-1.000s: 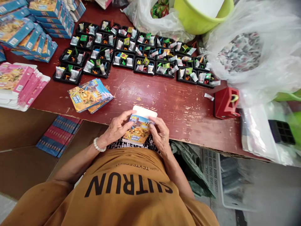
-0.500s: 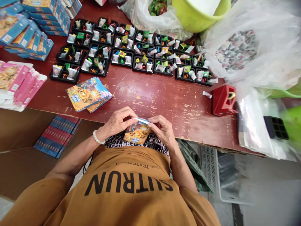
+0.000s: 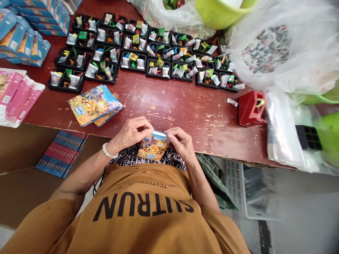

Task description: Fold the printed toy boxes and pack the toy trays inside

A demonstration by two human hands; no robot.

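Printed cardboard packet (image 3: 153, 147), small and flat, with a cartoon animal on a yellow-and-blue face, is held upright between the person's 2 hands, just off the front edge of the bench and above the lap. The left hand (image 3: 131, 134), with a white beaded bracelet (image 3: 107, 151) at its wrist, is closed on the packet's top left corner, its fingers (image 3: 143, 123) curled over and pinching. The right hand (image 3: 181, 143) is closed in the same way on the top right corner, its fingertips (image 3: 169, 131) bent down against the pale top edge. Neither hand is spread open, and the thumbs are too hidden to place exactly. Just beyond the left hand, near the front edge of the worn, red-brown wooden bench (image 3: 190, 106), lies a loose stack of matching printed cards (image 3: 92, 105). Along the back half sit rows of black plastic compartment trays (image 3: 159, 54), filled with small clear sachets and coloured pieces. Blue printed boxes (image 3: 23, 40) are piled at the back left corner, with pink printed boxes (image 3: 18, 97) at the left edge. A small red box (image 3: 250, 108) with a yellow ring stands near the right edge, beside a large clear plastic bag (image 3: 280, 46) of wrapped sachets. A lime-green plastic bucket (image 3: 219, 14) stands at the back edge.
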